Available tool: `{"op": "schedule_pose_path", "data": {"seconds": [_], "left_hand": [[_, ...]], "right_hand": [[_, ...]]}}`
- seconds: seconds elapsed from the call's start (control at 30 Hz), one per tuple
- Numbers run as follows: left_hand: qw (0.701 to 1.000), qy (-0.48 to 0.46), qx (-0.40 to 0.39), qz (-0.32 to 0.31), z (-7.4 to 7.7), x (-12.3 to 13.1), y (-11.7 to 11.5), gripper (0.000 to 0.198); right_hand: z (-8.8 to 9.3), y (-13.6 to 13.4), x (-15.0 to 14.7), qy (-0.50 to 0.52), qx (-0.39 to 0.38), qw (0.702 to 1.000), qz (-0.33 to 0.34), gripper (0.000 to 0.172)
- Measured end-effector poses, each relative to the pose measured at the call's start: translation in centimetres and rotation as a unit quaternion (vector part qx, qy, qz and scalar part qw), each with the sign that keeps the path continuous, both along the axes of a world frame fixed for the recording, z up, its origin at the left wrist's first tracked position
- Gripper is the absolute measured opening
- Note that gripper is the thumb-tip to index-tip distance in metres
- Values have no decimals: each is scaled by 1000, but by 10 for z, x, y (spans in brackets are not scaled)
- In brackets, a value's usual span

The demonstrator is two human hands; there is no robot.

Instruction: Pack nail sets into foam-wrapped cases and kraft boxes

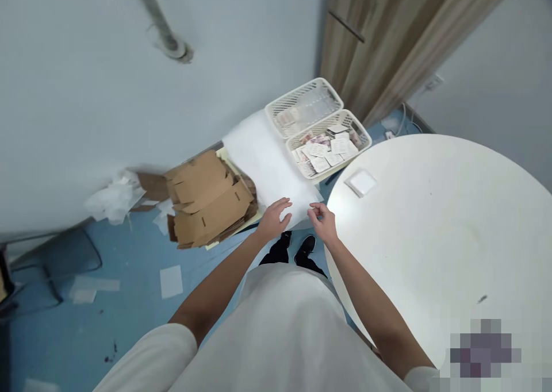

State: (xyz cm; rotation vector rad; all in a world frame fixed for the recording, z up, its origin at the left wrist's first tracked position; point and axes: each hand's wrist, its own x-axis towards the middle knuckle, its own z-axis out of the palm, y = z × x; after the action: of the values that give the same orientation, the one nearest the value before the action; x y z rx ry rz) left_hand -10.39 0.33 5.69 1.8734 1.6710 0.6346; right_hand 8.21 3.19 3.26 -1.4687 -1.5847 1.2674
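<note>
A stack of thin white sheets [267, 159] lies between flattened brown cardboard and two white baskets. Over its near edge is my left hand [275, 218], fingers apart, with nothing held in it. My right hand [321, 219] is at the stack's near right corner, its thumb and forefinger brought together; whatever is between them is too small to make out. Many small white packets with print fill the nearer basket [368, 142]. The farther basket [271, 107] holds clear bags and some packets.
A round white table [431, 219] stands at the right, with a small white square stack [361, 183] on it. Folded cardboard [211, 199] and crumpled white plastic [116, 199] are at the left. A black-framed chair [52, 271] stands far left. Loose paper [171, 281] lies on the blue floor.
</note>
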Motion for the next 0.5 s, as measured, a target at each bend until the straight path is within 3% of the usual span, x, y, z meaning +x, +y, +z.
{"op": "schedule_pose_path", "data": {"seconds": [0.13,0.27,0.33,0.4,0.5], "left_hand": [[987,76,51,135,29,-61,-45,27],[958,185,1,218,40,-110,-73,53],[953,209,-57,211,37,-128,-81,56],[955,210,-104,185,31,-139,-86,44],[964,195,-116,136,24,-148,-90,32]], "right_hand": [[23,12,-62,-47,50,988,140,45],[35,32,-132,-128,45,966,221,67],[36,40,-166,-185,16,952,243,68],[38,44,-193,-256,8,933,254,54],[46,40,-215,-347,60,897,265,36]]}}
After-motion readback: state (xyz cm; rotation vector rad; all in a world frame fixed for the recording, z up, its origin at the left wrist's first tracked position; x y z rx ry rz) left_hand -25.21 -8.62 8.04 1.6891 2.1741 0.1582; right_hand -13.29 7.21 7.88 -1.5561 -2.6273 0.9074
